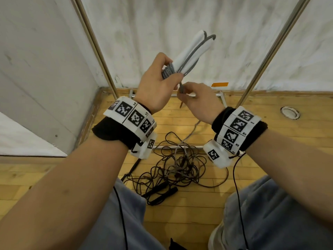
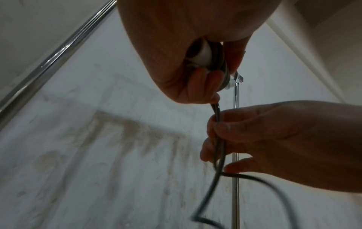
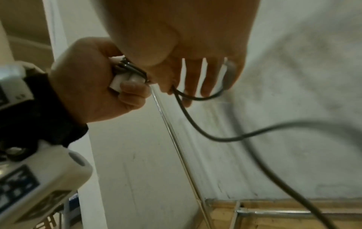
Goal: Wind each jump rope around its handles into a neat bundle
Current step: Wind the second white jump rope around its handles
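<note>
Above the wooden floor [image 1: 252, 177]: you hold the pair of white padded jump-rope handles [image 1: 191, 51] raised in front of the pale wall.
Left hand [image 1: 156, 82]: its fingers are curled round the base of the handles and clamp the few grey turns already wound there.
Right hand [image 1: 198, 101]: just below the left, it pinches the grey rope [image 1: 182, 87] between thumb and fingers; the rest trails down towards the floor.
Second rope: a thin dark jump rope with black handles [image 1: 162, 193] lies in a loose tangle on the floor between your knees, untouched.
Stage: winding looks barely begun, with only a short band of coils on the handles.
Risk, slack: if your right hand eases its pinch, the next turn may go on loose and the coils could slide off.
Risk, snag: the trailing grey tail seems to drop into the dark tangle, though the view there is unclear; pulling could drag the other rope up.
Risk, grip: shifting your left thumb could free the wound turns.
</note>
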{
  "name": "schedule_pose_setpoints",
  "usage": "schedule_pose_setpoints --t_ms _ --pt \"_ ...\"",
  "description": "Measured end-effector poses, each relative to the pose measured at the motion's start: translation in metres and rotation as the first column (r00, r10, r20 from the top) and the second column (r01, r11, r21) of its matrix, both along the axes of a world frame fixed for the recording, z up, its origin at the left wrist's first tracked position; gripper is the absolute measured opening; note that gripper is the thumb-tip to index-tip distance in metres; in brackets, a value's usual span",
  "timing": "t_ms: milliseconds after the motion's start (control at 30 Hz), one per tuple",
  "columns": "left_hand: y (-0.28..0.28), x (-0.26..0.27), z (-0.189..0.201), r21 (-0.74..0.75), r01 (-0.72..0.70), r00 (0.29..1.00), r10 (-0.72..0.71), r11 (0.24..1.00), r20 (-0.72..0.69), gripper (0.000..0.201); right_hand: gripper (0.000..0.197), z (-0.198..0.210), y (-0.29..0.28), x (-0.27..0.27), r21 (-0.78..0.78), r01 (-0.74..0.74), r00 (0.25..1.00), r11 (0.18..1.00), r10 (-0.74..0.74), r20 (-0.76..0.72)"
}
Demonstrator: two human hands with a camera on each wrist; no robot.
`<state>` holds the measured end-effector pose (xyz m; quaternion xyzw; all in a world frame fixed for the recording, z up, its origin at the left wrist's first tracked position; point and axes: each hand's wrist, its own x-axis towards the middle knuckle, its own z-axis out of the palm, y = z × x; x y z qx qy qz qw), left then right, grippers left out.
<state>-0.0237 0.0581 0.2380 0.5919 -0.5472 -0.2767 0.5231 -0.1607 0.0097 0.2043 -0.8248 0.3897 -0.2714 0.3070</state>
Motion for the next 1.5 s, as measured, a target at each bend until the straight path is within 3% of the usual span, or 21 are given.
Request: schedule_pose_setpoints --t_ms 100,200,300,433,567,667,867,1067,1200,1333,1500 --pt "0.000 -0.003 0.000 0.027 0.010 1.000 -0.010 1.000 0.024 0.019 0.009 0.000 -0.003 0.002 0.100 0.023 0.999 0.995 -0.019 -0.040" --pt "-0.002 -0.001 -0.001 0.040 -0.028 1.000 0.028 0.999 0.011 0.020 0.019 -0.002 0.006 0.010 0.324 -0.041 0.996 0.945 0.011 0.093" --pt "-0.006 0.010 -0.002 0.038 -0.101 0.995 0.100 0.994 0.027 0.022 0.020 -0.006 0.011 0.014 0.424 -0.071 0.968 0.903 -0.040 0.248" --pt "-0.009 0.022 -0.003 0.031 -0.150 0.982 0.146 0.988 0.119 0.020 0.016 -0.009 0.007 0.011 0.223 0.019 0.994 0.975 -0.042 0.100" --pt "-0.012 0.029 -0.011 0.059 -0.166 0.941 0.141 0.984 0.307 0.025 0.033 -0.008 0.008 0.008 0.236 -0.031 0.999 0.971 0.019 0.051" --pt "-0.015 0.036 -0.022 0.080 -0.192 0.878 0.135 0.978 0.459 0.024 0.038 -0.005 0.005 0.008 0.232 -0.019 0.999 0.973 0.011 0.034" --pt "-0.017 0.043 -0.042 0.195 -0.219 0.691 0.011 0.956 0.723 0.029 0.036 0.004 -0.006 0.002 0.195 -0.091 0.976 0.977 0.126 -0.179" --pt "-0.023 0.036 -0.057 0.368 -0.232 0.589 -0.172 0.900 0.790 0.025 0.028 0.011 -0.008 -0.002 0.054 -0.157 0.942 0.986 0.166 -0.292" --pt "-0.022 0.022 -0.063 0.368 -0.156 0.523 -0.240 0.917 0.818 0.026 0.029 0.014 -0.018 -0.012 -0.134 -0.059 0.966 0.989 0.023 -0.258" --pt "-0.020 0.004 -0.063 0.310 -0.057 0.542 -0.231 0.949 0.808 0.036 0.033 0.016 -0.030 -0.024 -0.235 0.045 0.971 0.971 -0.098 -0.218" --pt "-0.012 -0.006 -0.057 0.316 0.009 0.559 -0.267 0.949 0.785 0.027 0.038 0.017 -0.038 -0.032 -0.217 0.103 0.959 0.971 -0.155 -0.239"
